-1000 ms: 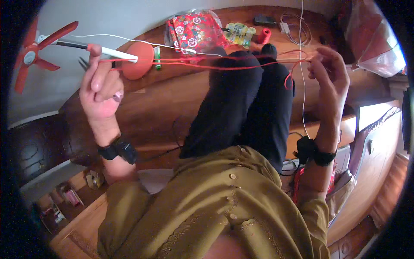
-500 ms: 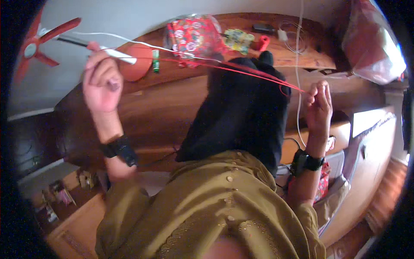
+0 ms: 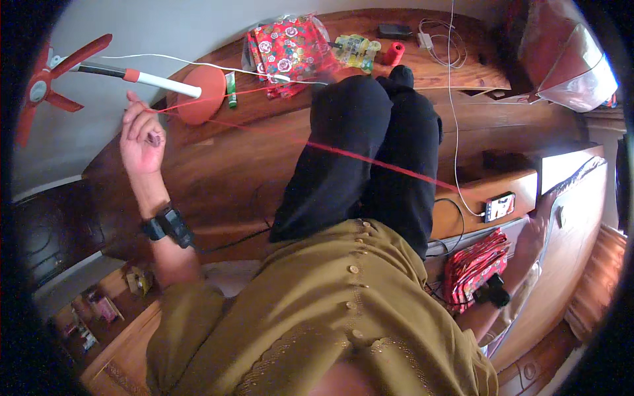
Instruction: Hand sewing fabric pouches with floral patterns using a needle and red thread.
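My left hand (image 3: 142, 135) is raised at the left, its fingers curled with red thread (image 3: 370, 160) caught at them. From there one strand slants down to the right across my black-trousered knees and fades near the drawer front. Another strand runs up toward the red flowered fabric (image 3: 290, 49) in clear plastic. Low at the right, my right hand (image 3: 526, 239) is smeared by motion beside a stack of red flowered pieces (image 3: 472, 267). Its fingers cannot be made out, nor whether thread is in them.
An orange and white fan (image 3: 178, 84) stands at the left with a green tube (image 3: 231, 90) beside its base. A red thread spool (image 3: 393, 53), a yellow packet (image 3: 357, 51) and a black case (image 3: 395, 30) lie behind. A phone (image 3: 500, 207) hangs on a white cable at the right.
My right hand has swung down and outward to the right, away from its raised place. The thread now spreads in two directions from my left hand, which has shifted slightly left.
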A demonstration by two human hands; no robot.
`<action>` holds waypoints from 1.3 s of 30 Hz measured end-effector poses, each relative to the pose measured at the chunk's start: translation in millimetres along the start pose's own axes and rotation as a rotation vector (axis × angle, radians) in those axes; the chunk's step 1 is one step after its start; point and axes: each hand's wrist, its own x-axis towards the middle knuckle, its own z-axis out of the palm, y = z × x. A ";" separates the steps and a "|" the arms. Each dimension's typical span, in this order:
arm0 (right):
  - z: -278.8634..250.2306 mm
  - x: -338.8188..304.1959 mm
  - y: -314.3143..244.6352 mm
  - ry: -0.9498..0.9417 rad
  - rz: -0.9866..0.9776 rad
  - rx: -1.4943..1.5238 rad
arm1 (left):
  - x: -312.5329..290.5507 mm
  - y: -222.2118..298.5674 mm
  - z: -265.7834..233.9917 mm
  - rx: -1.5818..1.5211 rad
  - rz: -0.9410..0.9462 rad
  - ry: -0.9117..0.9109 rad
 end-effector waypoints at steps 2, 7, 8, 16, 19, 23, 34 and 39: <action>-32.5 -26.1 -8.3 0.044 0.076 -0.102 | 0.2 -1.9 -7.7 0.009 -0.011 0.009; -137.1 -124.9 -30.6 0.147 0.086 -0.628 | 0.0 45.8 -70.1 0.291 0.025 0.269; -130.4 -160.5 -52.5 0.194 0.259 -0.567 | -9.3 52.0 -69.9 0.358 0.054 0.322; -336.1 -288.2 133.0 0.679 1.104 -0.006 | 46.2 166.8 -146.6 0.257 -0.199 0.173; -391.0 -312.5 168.2 0.688 0.985 -0.292 | 68.8 170.7 -167.2 0.309 -0.210 0.200; -378.9 -314.3 189.2 0.504 0.832 -0.692 | 92.6 104.7 -151.7 0.604 -0.139 0.431; -37.1 -188.1 115.6 -0.072 0.897 -0.394 | 110.9 15.3 -87.2 0.791 -0.249 0.205; -14.5 -197.4 130.3 -0.153 0.821 -0.649 | 106.1 -12.2 -74.4 0.847 -0.219 0.295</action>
